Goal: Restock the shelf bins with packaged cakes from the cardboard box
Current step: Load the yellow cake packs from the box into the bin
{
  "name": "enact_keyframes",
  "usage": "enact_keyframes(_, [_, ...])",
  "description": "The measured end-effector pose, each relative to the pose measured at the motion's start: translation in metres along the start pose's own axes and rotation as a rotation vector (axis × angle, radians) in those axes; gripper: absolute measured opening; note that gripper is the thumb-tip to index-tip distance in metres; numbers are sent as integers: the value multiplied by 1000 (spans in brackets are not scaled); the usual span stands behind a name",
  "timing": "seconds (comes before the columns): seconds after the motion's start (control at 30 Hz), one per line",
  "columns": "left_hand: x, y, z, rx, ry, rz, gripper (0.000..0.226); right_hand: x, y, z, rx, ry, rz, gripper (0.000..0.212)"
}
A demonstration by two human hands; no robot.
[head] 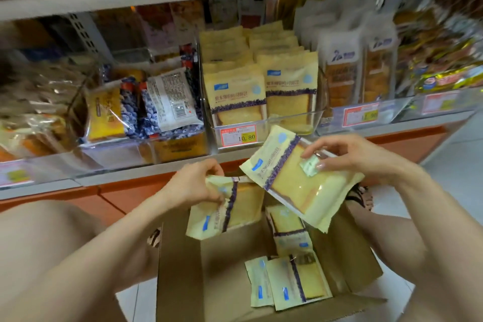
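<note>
The left hand (198, 183) has its fingers curled tight round the crumpled top edge of one yellow cake pack, the left pack (235, 208), which hangs over the far left part of the open box (180, 256). The right hand (350, 157) pinches a second one, the right pack (300, 183), at its far right edge, fingertips (320, 166) bent onto the clear window. This pack is tilted, held above the far side of the box and just near of the shelf edge (146, 167). The two held packs overlap slightly at their far corners. Three more loose packs (298, 280) lie in the right half of the box: one against the right wall, two side by side at the near end. On the shelf beyond, the middle bin (287, 119) is packed with upright rows of the same yellow cakes, with a price tag (239, 136) reading 10.80 on its front. The left bin (109, 145) holds blue-patterned packs; the right bin (386, 112) holds tall pale ones.
</note>
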State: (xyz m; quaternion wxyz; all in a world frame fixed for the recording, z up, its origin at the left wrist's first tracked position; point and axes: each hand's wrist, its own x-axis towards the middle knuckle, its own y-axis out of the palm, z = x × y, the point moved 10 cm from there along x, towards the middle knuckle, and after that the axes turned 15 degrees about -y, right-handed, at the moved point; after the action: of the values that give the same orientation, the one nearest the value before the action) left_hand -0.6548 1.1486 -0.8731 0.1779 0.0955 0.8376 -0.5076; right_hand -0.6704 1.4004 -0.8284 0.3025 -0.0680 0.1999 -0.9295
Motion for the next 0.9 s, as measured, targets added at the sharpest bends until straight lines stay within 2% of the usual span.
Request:
enact_keyframes(0.2, [-34,-81,-11,-351,7,-125,45,3,-39,41,237,-99,-130,28])
enact_keyframes(0.33, [-34,-123,-16,-601,-14,-227,43,36,-61,65,269,-154,-306,31])
enact_keyframes(0.4, [-27,-137,-16,-652,-31,-275,40,57,-73,75,287,-190,-444,27])
enact_keyframes(0.5, [-12,-141,-12,-692,-58,-249,37,96,-85,78,298,-229,-604,22])
enact_keyframes(0.7, [14,-137,-14,-717,-40,-163,39,166,-79,78,217,-251,-645,24])
enact_keyframes(0.8, [23,-144,-20,-741,-19,-160,42,200,-70,86,303,-299,-587,28])
enact_keyframes(0.9, [26,-150,-22,-775,-7,-165,40,221,-64,92,202,-268,-553,34])
